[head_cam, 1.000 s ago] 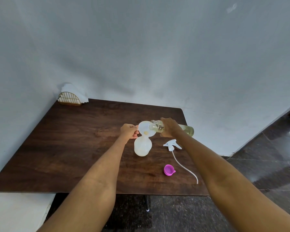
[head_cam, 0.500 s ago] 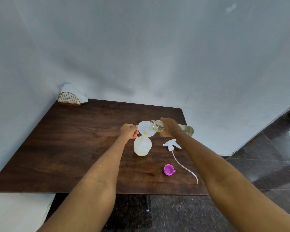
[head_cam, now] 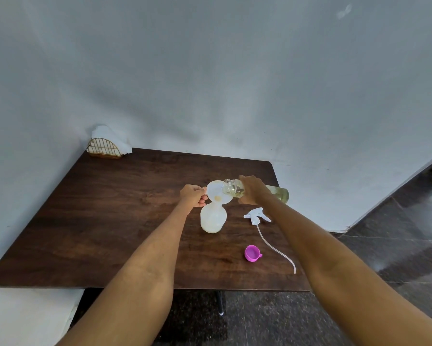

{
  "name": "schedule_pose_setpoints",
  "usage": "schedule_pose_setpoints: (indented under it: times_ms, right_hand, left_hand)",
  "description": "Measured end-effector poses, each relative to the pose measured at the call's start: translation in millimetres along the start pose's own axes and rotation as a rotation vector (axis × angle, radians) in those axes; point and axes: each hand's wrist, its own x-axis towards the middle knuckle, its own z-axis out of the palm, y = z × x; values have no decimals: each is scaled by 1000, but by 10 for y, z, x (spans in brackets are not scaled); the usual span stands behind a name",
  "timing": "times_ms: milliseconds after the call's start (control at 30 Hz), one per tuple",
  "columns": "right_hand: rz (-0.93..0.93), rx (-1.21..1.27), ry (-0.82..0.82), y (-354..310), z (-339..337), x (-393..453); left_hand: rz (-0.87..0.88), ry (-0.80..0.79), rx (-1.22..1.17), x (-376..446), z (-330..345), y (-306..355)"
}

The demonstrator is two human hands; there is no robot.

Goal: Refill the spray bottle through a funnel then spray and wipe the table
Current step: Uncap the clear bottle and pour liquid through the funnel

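Note:
A translucent white spray bottle (head_cam: 213, 218) stands upright on the dark wooden table (head_cam: 110, 208) without its head. A white funnel (head_cam: 216, 193) sits in its neck, with a little yellowish liquid at its throat. My left hand (head_cam: 193, 195) pinches the funnel's left rim. My right hand (head_cam: 252, 189) grips a clear refill bottle (head_cam: 277, 193) of pale yellow liquid, tipped nearly level, its open mouth over the funnel. The white trigger head (head_cam: 256, 216) with its long tube lies on the table to the right.
A pink cap (head_cam: 252, 253) lies open side up near the table's front right. A wire napkin holder (head_cam: 105, 148) with white napkins stands at the far left corner against the wall. Dark tiled floor lies to the right and in front of the table.

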Motion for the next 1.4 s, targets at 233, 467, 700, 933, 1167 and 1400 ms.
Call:
schedule_pose_setpoints:
  times_ms: [233,467,700,933,1167,1400]
  right_hand:
    - [-3,-2,-3,9,13,-11]
    - [-8,-2,-5,5,26,-12]
    - [-1,5,2,21,18,-8]
    - [-5,15,2,19,28,-18]
    - [-7,19,-2,13,22,-28]
    - [-5,12,-1,6,14,-45]
  left_hand:
    - [-8,3,3,7,9,-4]
    - [1,-3,7,-4,2,4]
    - [-6,-8,0,-22,-13,0]
    - [-5,-4,2,-16,-7,0]
    - [8,7,17,-7,5,-2]
    - [8,4,19,-17,5,-3]
